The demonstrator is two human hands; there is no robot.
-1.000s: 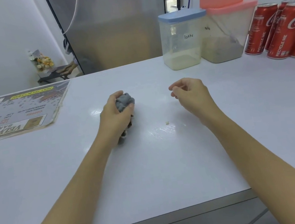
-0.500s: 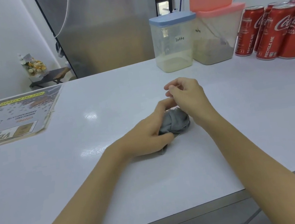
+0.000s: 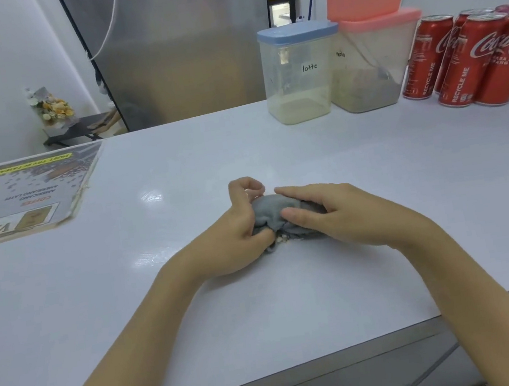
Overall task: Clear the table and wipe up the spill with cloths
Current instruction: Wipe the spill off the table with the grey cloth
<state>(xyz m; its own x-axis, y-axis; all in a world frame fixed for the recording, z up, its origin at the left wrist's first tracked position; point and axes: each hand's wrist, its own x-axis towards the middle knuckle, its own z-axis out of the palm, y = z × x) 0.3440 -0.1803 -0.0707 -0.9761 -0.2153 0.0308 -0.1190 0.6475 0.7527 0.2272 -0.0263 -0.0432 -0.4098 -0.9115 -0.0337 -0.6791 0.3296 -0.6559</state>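
Gripping the bunched grey cloth (image 3: 270, 211) from its left side, the left hand (image 3: 236, 234) has its thumb and fingers curled into the fabric, the forefinger hooked up above it. The right hand (image 3: 341, 213) lies over the cloth's right part with fingers nearly straight and close together, forefinger along the top and thumb pressing the front fold; whether any of its fingers curl under the fabric cannot be told. The cloth sits on the table (image 3: 294, 301) near its middle, between the two hands, with a few pale crumbs (image 3: 281, 240) just under its near edge.

The table is white and glossy, with a metal strip along the near edge. A printed menu (image 3: 18, 196) lies flat at the far left. At the far right stand a blue-lidded tub (image 3: 298, 75) marked "latte", a pink-lidded tub (image 3: 373, 68) touching it, and a cluster of red cans (image 3: 470, 61). Behind the table is a steel fridge (image 3: 177, 46), with flowers (image 3: 53, 106) on a low stand to the left.

One second ago the left hand alone held the cloth further left while the right hovered curled and apart; half a second ago the two met, and now the right hand has flattened onto the cloth
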